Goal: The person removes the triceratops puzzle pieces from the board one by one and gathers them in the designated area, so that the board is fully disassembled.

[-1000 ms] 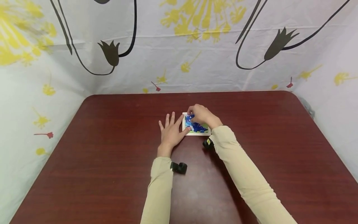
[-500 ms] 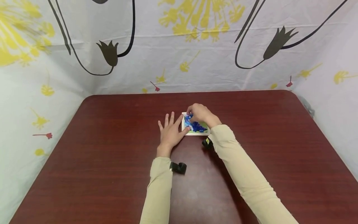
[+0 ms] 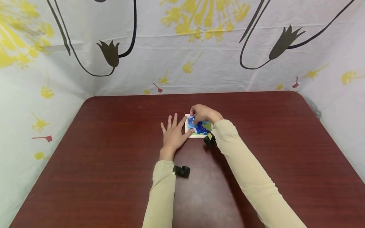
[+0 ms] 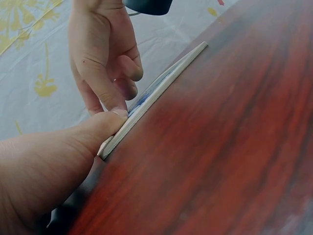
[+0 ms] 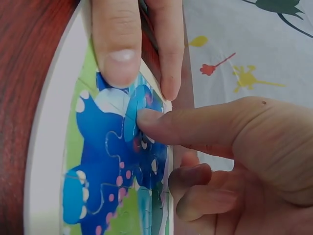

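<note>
A jigsaw puzzle of a blue dinosaur lies flat on the table in a white-edged tray. My left hand rests at its left side, fingers spread and straight; the thumb presses on the picture and the index finger reaches the tray's corner. From the far side comes my right hand. Its thumb presses on the dinosaur's head area, while the curled fingers lie at and past the tray's far edge. In the right wrist view the index finger is mostly hidden behind the thumb. Joint lines show between the pieces.
The puzzle stands near the back of a dark red wooden table. A white cloth with yellow and dark flower prints hangs behind and on both sides. Small black cameras are strapped at both wrists.
The right wrist has shifted slightly up and to the left, baring more green at the picture's right. Its thumb stays on about the same spot. The left hand keeps its place.
</note>
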Available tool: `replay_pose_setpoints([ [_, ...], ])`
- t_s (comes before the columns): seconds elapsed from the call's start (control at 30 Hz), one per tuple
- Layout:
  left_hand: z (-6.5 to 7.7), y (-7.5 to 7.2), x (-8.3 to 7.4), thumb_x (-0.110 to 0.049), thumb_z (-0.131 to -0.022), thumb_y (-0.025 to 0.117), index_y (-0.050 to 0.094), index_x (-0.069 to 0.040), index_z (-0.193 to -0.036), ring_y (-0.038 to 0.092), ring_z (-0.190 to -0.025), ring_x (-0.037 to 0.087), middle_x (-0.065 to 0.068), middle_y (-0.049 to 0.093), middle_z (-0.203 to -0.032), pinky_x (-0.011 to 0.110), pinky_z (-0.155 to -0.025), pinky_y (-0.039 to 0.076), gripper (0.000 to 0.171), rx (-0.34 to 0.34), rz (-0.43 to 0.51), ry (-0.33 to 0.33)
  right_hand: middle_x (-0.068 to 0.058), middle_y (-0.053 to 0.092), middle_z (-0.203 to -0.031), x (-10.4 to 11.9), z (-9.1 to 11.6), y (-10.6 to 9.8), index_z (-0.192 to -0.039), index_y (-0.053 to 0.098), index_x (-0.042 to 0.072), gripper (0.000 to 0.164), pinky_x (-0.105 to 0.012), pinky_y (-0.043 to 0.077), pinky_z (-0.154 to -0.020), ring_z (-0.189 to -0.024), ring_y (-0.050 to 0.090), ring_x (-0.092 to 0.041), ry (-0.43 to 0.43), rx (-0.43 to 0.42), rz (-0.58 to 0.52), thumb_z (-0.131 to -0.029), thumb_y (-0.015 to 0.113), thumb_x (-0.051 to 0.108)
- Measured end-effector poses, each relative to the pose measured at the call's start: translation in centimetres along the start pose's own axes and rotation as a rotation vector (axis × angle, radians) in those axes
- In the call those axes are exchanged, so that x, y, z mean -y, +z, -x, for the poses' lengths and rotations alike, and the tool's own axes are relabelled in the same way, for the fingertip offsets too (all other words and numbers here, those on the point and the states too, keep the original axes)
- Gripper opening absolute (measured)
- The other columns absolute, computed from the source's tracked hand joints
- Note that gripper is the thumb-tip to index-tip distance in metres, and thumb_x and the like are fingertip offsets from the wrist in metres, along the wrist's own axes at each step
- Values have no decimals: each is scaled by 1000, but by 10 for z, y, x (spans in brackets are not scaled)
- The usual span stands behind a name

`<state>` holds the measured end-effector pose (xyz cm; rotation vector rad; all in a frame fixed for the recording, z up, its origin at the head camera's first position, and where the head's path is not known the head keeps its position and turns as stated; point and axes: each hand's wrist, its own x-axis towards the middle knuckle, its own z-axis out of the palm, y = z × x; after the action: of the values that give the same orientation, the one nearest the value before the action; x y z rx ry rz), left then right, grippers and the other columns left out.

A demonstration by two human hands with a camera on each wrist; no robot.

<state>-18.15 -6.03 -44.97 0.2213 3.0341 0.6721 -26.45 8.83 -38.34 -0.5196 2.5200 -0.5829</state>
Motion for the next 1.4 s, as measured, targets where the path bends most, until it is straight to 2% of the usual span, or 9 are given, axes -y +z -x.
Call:
replay_pose_setpoints([
  [0.2,1,4,-1,-63,-88,45,26,-31,-148,-3,-141,26,6,7,-155,58,-104,-9,71,23,10,-6,-11,51,-97,-1,1,4,-99,54,2,29,-34,41,-71,-84,46,-24,-5,-30,60,-77,73,5],
  [0.47,2,5,0,-62,-88,46,27,-30,-147,-1,-141,27,7,10,-155,59,-105,-7,70,7,7,-1,-9,57,-88,-3,5,11,-97,57,2,31,-36,44,-71,-76,51,-22,-106,-162,141,-74,77,9],
  [0.63,2,6,2,-62,-87,46,29,-29,-147,0,-141,29,8,11,-155,60,-104,-6,71,3,2,5,-9,59,-91,-8,10,12,-99,59,4,30,-38,46,-74,-80,54,-23,-152,-238,160,-76,77,12],
  [0.83,2,6,2,-62,-87,47,30,-27,-147,0,-141,29,9,12,-154,60,-104,-6,71,-2,4,6,-11,63,-91,-34,25,1,-98,61,2,28,-41,45,-76,-83,56,-25,-190,-370,42,-74,74,11],
  [0.97,2,4,2,-60,-87,49,31,-27,-147,1,-141,30,9,13,-154,60,-104,-6,71,-19,16,6,-14,62,-92,-62,38,-4,-97,60,1,28,-42,44,-76,-83,56,-27,-163,-436,-41,-73,72,8],
  [1.13,1,2,3,-59,-86,51,31,-27,-147,0,-141,29,9,13,-154,60,-104,-7,71,-20,24,1,-18,61,-98,-87,48,-1,-103,58,-1,29,-42,44,-76,-86,56,-29,-80,-439,-153,-78,70,5],
  [1.3,1,-1,2,-59,-86,51,33,-26,-146,1,-141,28,8,14,-154,59,-105,-7,71,-39,32,8,-19,58,-105,-97,52,7,-110,56,0,30,-40,45,-71,-85,55,-29,-34,-431,-254,-82,66,5],
  [1.4,2,-1,1,-60,-86,50,32,-27,-147,1,-141,28,8,13,-154,59,-105,-7,72,-24,29,9,-18,54,-108,-101,55,15,-113,56,0,31,-38,44,-70,-83,52,-29,-6,-428,-297,-84,64,6],
])
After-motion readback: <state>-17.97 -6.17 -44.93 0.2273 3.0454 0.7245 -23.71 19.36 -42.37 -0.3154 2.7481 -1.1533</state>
